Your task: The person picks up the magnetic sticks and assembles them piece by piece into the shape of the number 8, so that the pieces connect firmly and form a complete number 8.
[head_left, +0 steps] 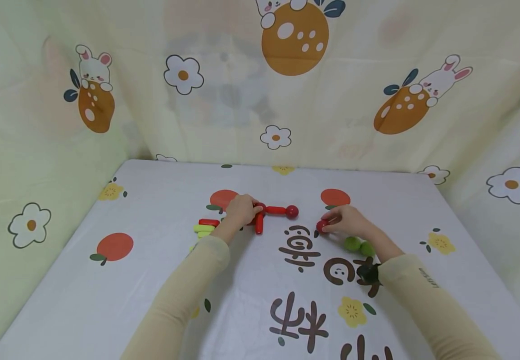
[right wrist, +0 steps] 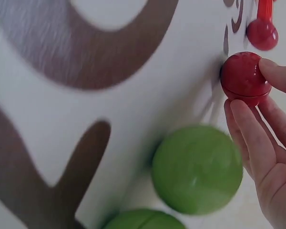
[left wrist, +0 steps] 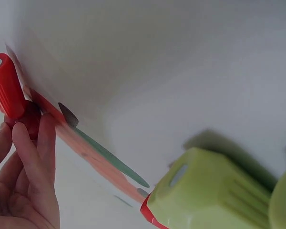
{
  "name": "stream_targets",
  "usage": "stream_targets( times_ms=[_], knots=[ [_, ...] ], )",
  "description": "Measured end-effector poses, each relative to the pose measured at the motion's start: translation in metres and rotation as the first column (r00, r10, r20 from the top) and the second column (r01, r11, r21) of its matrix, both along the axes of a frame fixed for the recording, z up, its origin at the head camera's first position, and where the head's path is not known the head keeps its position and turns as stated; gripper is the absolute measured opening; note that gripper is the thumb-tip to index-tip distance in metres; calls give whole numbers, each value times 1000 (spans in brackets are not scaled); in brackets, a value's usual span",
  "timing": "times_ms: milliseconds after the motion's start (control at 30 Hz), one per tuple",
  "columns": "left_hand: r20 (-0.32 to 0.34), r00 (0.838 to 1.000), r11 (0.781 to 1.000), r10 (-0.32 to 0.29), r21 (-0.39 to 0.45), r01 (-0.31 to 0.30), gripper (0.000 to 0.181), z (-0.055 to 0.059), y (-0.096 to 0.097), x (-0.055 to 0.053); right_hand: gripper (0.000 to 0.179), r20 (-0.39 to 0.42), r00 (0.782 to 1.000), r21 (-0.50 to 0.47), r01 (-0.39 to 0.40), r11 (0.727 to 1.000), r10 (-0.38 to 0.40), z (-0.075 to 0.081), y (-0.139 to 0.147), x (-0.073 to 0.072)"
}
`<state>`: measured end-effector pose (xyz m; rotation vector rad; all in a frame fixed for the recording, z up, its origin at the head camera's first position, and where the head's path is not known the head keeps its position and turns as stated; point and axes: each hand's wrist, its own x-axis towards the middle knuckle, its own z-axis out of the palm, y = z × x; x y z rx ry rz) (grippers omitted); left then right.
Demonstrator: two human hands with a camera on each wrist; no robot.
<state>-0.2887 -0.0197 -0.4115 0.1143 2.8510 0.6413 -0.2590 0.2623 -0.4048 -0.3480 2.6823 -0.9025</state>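
Note:
In the head view my left hand point(head_left: 240, 210) grips a dark red ball point(head_left: 260, 207) at the corner of a red construction piece. One red rod point(head_left: 276, 210) runs right from it to another red ball point(head_left: 292, 212); a second red rod point(head_left: 259, 224) points toward me. The left wrist view shows fingertips around the ball point(left wrist: 32, 119) and a pale disc on the end of a red rod point(left wrist: 7, 86). My right hand point(head_left: 349, 221) pinches a loose red ball point(right wrist: 245, 78) between thumb and fingers, apart from the joined piece.
Two green balls point(head_left: 352, 244) lie just in front of my right hand. Beside my left forearm are several yellow-green rods point(head_left: 203, 228) and a red rod point(head_left: 208, 222). A printed white cloth point(head_left: 151, 200) covers the table; patterned curtains point(head_left: 223, 110) surround it.

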Motion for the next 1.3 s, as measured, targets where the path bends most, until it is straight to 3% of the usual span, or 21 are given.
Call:
stream_targets(
  times_ms=[567, 867, 1300],
  knots=[
    [4, 1000, 1000, -7, 21, 7, 32, 0, 0, 0, 31, 51, 993, -132, -102, 986, 110, -8, -41, 10],
    [23, 1000, 1000, 3, 25, -4, 32, -2, 1, -1, 33, 119, 992, -182, -25, 983, 47, -12, -70, 20],
    [18, 1000, 1000, 2, 1, -2, 29, -1, 0, -1, 31, 76, 994, -252, -54, 966, 75, -20, -105, 24]
  ],
)
